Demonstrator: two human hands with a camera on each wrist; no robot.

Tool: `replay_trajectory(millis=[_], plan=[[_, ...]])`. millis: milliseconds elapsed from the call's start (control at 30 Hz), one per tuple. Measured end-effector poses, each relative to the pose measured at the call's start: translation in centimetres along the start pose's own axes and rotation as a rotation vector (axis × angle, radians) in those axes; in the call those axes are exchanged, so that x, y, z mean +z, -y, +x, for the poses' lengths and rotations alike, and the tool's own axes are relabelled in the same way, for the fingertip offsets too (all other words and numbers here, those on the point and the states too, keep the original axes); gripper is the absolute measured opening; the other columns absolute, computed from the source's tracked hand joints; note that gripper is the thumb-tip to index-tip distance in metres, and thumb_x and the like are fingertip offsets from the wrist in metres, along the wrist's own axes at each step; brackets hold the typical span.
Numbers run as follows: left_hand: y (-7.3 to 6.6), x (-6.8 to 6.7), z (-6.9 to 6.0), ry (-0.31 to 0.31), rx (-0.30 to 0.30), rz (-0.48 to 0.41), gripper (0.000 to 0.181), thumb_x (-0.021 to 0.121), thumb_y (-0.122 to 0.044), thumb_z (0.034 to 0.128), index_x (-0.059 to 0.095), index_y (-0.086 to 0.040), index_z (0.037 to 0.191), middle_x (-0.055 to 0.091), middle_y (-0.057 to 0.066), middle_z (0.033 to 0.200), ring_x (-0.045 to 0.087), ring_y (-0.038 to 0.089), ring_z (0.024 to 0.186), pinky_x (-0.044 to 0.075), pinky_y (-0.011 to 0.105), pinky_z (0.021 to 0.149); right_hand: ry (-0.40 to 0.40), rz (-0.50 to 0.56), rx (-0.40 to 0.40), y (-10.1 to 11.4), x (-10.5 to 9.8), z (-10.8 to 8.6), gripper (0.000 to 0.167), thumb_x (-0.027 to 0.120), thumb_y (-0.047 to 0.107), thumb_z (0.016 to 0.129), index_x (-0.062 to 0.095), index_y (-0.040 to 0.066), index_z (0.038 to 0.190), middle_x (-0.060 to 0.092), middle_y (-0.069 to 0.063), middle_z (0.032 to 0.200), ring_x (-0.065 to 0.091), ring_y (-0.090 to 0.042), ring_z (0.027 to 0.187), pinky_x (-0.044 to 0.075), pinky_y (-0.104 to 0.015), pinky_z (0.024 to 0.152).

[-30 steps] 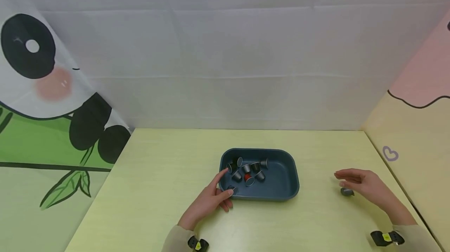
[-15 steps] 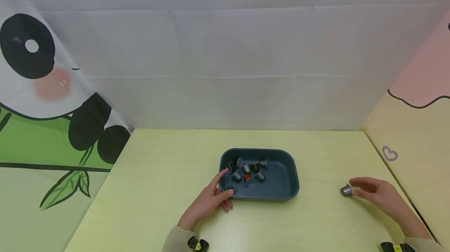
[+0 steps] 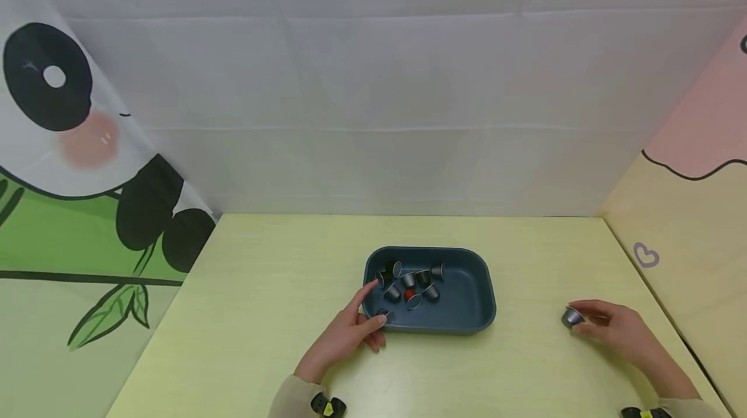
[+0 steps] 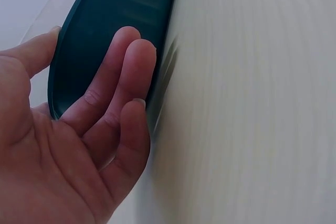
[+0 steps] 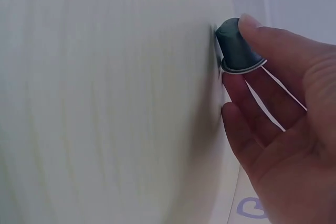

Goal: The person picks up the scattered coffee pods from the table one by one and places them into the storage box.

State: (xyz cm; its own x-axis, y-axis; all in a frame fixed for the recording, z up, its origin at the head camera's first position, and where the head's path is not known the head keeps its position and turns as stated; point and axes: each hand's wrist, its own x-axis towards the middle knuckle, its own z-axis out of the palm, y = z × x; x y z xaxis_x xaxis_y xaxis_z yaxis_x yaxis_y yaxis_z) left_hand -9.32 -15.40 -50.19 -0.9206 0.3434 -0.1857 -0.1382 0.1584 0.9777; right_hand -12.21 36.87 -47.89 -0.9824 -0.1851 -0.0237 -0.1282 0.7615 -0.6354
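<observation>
At the table's right, my right hand holds a dark coffee capsule between thumb and fingers. In the right wrist view the capsule looks teal, its pale rim toward the palm, and it sits at the table surface. My left hand grips the near left corner of the blue tray, thumb at the rim and fingers along the outer wall, as the left wrist view also shows. Several capsules lie in the tray's left part, mostly dark or silver, one red. The left thumb partly hides another near the front wall.
The pale yellow table extends around the tray and between both hands. A grey-white cloth wall rises behind it. A cream and pink side panel stands close beyond my right hand; a printed panel is at the left.
My right hand first drew back to the right and nearer, then came left again to the capsule, which now tilts between its fingers. My left hand and the tray have stayed put.
</observation>
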Motion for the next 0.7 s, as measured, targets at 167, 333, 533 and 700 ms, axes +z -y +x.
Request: replay_trajectory(millis=[167,333,533,700], plan=[[0.1,0.0,0.0,-0.001,0.000,-0.002,0.074,0.065,-0.033,0.0987,0.021,-0.031,0.159,0.072,0.016,0.080,0.070,0.037,0.069,0.057,0.040,0.072,-0.032,-0.053,-0.035,0.4,0.3,0.0,0.045,0.087,0.027,0.077,0.073,0.006,0.115,0.072,-0.014,0.111,0.057,0.009,0.091,0.051,-0.019,0.076],[0.3,-0.1,0.0,0.000,0.002,-0.002,0.074,0.064,-0.033,0.0990,0.021,-0.030,0.159,0.072,0.015,0.080,0.070,0.038,0.069,0.057,0.041,0.071,-0.042,-0.063,-0.028,0.7,0.6,-0.1,0.044,0.087,0.029,0.078,0.073,0.008,0.114,0.072,-0.011,0.110,0.061,0.003,0.091,0.051,-0.021,0.075],[0.5,-0.1,0.0,0.000,0.004,-0.013,0.074,0.064,-0.031,0.0993,0.021,-0.030,0.159,0.072,0.016,0.080,0.070,0.039,0.069,0.057,0.041,0.070,-0.048,-0.084,-0.021,1.0,0.9,-0.2,0.045,0.087,0.029,0.077,0.073,0.008,0.114,0.072,-0.013,0.110,0.065,-0.009,0.091,0.051,-0.022,0.074],[0.2,-0.1,-0.1,-0.002,0.006,-0.006,0.073,0.064,-0.031,0.0991,0.021,-0.030,0.159,0.072,0.015,0.079,0.070,0.037,0.069,0.057,0.040,0.070,-0.058,-0.098,-0.023,1.4,0.9,-0.3,0.046,0.088,0.028,0.076,0.073,0.008,0.114,0.071,-0.015,0.111,0.062,-0.005,0.090,0.050,-0.023,0.074]])
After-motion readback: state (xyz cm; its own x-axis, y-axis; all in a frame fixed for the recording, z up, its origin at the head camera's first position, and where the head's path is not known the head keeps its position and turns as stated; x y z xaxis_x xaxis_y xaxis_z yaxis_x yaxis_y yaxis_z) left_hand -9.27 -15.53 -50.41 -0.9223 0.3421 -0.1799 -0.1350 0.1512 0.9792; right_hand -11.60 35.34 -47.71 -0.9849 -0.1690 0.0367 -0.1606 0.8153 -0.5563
